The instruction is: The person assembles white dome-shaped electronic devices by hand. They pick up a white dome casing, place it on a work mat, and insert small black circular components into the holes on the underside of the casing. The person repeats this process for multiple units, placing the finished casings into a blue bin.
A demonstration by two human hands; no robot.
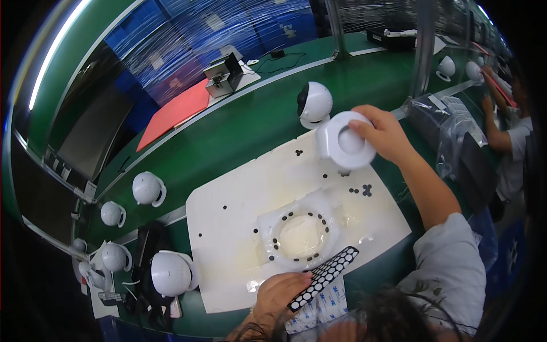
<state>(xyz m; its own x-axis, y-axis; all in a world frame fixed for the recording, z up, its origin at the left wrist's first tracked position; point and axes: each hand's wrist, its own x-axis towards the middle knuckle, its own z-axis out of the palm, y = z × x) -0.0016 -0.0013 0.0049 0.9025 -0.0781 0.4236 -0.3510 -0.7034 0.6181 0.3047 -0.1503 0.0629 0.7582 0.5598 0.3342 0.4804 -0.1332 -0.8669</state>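
Observation:
My right hand is closed on a white round camera-like device, thumb against its face. Its recessed round base is turned toward me, and it is slightly blurred. Just beyond it stands a white ball-shaped camera with a black front. My left hand pinches a black sheet of white round pads near the front of the pale board. Beside that sheet lies a translucent ring-shaped fixture with several small black dots around its opening. More black dots are scattered on the board.
More white cameras stand on the green bench at left. Printed backing paper lies below my left hand. Plastic bags are at right, near a co-worker's arm. A red mat and metal box are behind.

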